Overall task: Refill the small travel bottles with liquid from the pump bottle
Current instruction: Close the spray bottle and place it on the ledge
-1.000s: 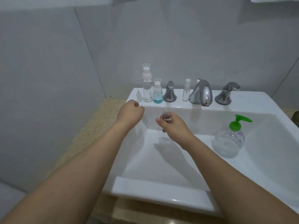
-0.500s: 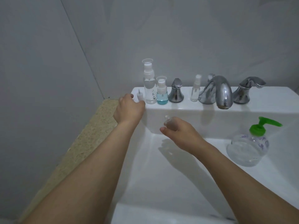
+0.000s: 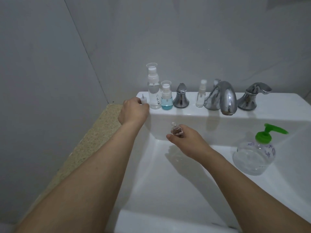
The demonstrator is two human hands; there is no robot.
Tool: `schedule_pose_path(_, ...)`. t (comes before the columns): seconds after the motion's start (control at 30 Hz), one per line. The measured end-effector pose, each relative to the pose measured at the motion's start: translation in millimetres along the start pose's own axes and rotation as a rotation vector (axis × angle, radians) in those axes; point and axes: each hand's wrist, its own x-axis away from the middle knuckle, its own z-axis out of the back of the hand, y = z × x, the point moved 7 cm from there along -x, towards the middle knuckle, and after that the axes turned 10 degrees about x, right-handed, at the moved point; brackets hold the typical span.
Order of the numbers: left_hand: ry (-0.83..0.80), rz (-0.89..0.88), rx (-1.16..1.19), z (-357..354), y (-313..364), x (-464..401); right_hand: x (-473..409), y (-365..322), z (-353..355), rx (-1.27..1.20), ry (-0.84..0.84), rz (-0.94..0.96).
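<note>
My right hand (image 3: 186, 140) grips a tiny clear travel bottle (image 3: 176, 131) with its neck uncapped, held over the basin of the white sink (image 3: 168, 190). My left hand (image 3: 133, 111) reaches to the sink's back ledge, its fingers curled at a small white cap (image 3: 143, 100) standing there. The round clear pump bottle (image 3: 255, 154) with a green pump lies in the basin at the right, apart from both hands.
On the back ledge stand a tall clear spray bottle (image 3: 154, 88), a short bottle with blue liquid (image 3: 166, 96) and a small clear spray bottle (image 3: 200, 96). A chrome faucet (image 3: 222, 96) with two handles sits beside them. A speckled counter (image 3: 94, 142) lies left.
My left hand moved from beside the right hand up to the ledge and reached the small white cap. The right hand kept holding the tiny bottle. The camera shifted closer.
</note>
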Motion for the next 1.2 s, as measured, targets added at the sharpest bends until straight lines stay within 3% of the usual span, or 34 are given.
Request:
schedule_pose_path(0.23,0.034,-0.190,0.211,14,15,32,0,-3,4,0.041,0.013,0.004)
schedule_pose_path(0.33,-0.082,-0.244,0.313,4,13,58,-1,-1,6,0.033,0.020,0.000)
schedule_pose_path(0.47,-0.343,-0.247,0.388,-7,9,65,-4,3,6,0.020,0.011,-0.019)
schedule_pose_path(0.8,-0.382,-0.206,0.513,-14,18,43,-16,8,5,0.196,0.013,-0.031)
schedule_pose_path(1.2,-0.510,-0.203,0.378,-26,17,52,-15,-3,1,0.208,0.005,0.005)
